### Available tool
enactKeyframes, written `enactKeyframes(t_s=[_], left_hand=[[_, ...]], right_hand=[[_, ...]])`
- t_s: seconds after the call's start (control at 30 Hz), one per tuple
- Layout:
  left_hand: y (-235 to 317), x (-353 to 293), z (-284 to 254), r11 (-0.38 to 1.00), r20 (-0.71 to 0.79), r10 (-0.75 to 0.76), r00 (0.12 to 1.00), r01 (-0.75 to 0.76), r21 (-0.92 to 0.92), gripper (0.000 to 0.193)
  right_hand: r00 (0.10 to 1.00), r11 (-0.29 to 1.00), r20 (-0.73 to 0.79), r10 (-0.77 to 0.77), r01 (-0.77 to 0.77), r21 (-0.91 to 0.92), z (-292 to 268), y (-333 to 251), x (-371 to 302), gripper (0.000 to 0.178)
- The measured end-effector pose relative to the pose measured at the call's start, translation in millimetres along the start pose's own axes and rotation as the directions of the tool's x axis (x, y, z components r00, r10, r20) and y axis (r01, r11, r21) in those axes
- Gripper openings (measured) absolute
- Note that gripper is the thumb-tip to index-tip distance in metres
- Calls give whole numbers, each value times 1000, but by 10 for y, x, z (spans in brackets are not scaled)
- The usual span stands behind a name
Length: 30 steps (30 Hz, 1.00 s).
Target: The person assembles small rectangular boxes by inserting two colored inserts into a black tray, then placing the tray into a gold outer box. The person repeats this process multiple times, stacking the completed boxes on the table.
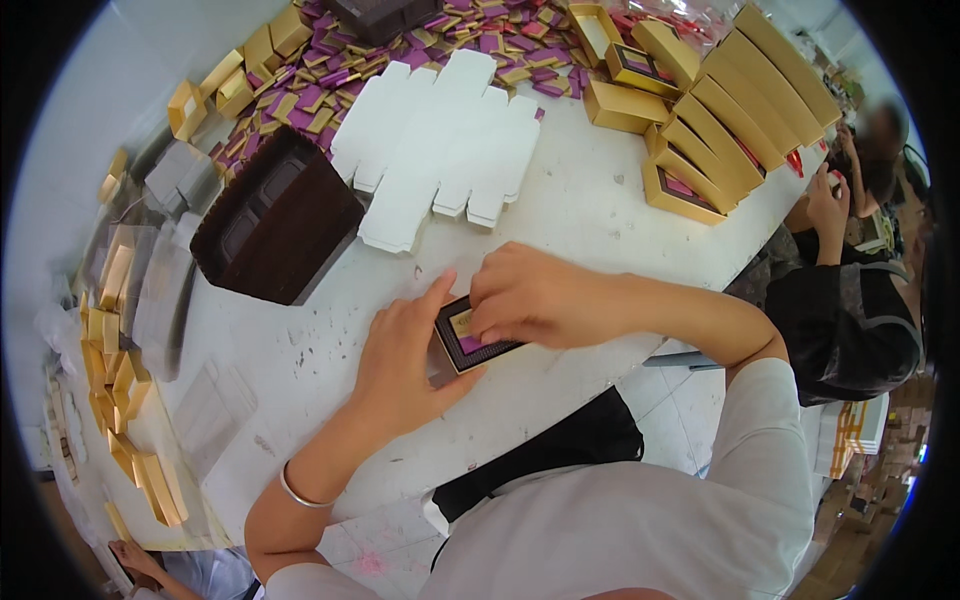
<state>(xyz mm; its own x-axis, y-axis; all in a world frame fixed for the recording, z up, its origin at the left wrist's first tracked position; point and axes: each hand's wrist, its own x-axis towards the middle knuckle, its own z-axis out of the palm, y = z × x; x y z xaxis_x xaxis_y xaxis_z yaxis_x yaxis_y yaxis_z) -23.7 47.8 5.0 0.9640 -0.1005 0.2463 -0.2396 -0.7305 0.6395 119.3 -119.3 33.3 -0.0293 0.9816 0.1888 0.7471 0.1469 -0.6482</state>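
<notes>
A small gold box with a black tray inside (456, 357) sits on the white table in front of me. My left hand (400, 350) steadies it from the left, forefinger along the far side and thumb along the near side. Over the box, my right hand (540, 300) has its fingers bent down onto a flat gold-and-purple packet (462, 325) lying in the tray. Those fingers cover the right part of the packet and much of the tray. Beyond the box lies a stack of flat white card blanks (440, 140). To their left stands a dark brown stack of moulded trays (290, 225).
A large heap of gold-and-purple packets (310, 100) spreads across the far table. Stacked gold boxes (720, 120) stand at the far right, and more gold box parts (115, 350) line the left edge. Other people (850, 310) sit at the right and lower left. Clear plastic pieces (215, 400) lie on the left.
</notes>
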Motion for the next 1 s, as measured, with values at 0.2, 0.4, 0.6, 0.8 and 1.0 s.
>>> enactKeyframes(t_s=[0.2, 0.4, 0.6, 0.8, 1.0], left_hand=[[25, 34, -49, 985, 22, 133, 991, -135, 107, 67], [13, 42, -42, 980, -5, 152, 988, -150, 127, 62], [1, 25, -23, 985, -30, 147, 989, -143, 100, 62], [19, 2, -38, 985, -26, 120, 992, -115, 131, 61], [34, 28, -12, 975, -34, 157, 987, -150, 165, 60]], right_hand=[[521, 824, -851, 69, -511, -246, -1186, 1447, 448, 25], [441, 394, -791, 424, -876, -277, -1841, 2816, 366, 25], [350, 501, -899, 263, -846, -184, -1707, 2562, 441, 17], [428, 794, -720, 546, 12, 608, -1306, 1090, 425, 23], [712, 664, -321, 625, -268, 698, -553, 52, -312, 20]])
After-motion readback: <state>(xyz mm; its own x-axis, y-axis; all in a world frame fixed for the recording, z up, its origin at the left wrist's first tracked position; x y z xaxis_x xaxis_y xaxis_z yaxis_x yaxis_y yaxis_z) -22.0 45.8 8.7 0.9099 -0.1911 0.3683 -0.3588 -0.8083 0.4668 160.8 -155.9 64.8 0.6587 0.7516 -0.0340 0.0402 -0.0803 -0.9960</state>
